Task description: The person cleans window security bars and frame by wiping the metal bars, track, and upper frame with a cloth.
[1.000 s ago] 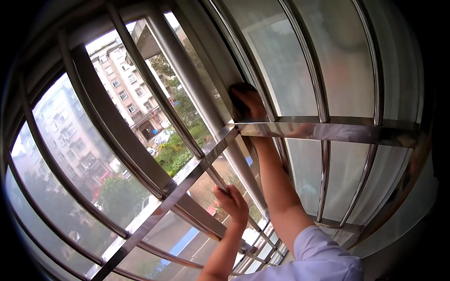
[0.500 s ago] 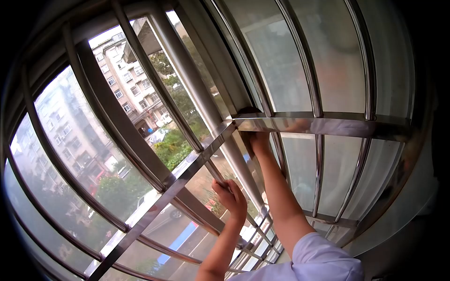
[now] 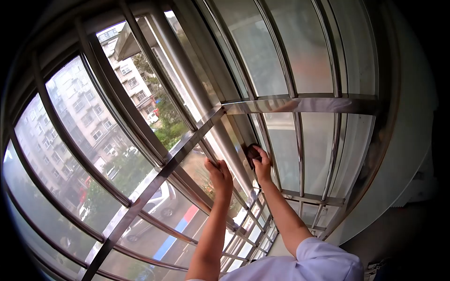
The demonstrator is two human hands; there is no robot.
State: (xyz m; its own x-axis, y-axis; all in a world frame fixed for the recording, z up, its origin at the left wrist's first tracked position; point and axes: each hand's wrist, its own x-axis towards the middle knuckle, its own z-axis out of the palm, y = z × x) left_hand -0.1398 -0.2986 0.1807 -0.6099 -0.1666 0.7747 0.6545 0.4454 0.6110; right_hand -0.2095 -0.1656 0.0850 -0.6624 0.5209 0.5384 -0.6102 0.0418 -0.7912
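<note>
My left hand (image 3: 219,177) is closed round a vertical metal bar (image 3: 206,149) of the window grille, just below the crossbar (image 3: 192,140). Past the corner post, my right hand (image 3: 262,164) reaches between the bars and grips a dark brown cloth (image 3: 252,153), its exact kind hard to make out. The cloth is pressed against the window frame (image 3: 236,132), below the right-hand crossbar (image 3: 300,104). Part of it is hidden behind my fingers.
Shiny bars of the grille cross both the left and right sides. Frosted glass panes (image 3: 281,140) stand behind the right bars. Through the left opening are buildings (image 3: 70,98), trees and a white car (image 3: 157,203). A low rail (image 3: 311,198) runs beneath the right panes.
My right hand has come down with the dark cloth from behind the right crossbar to below it. My left hand stays on its bar. The view has shifted a little.
</note>
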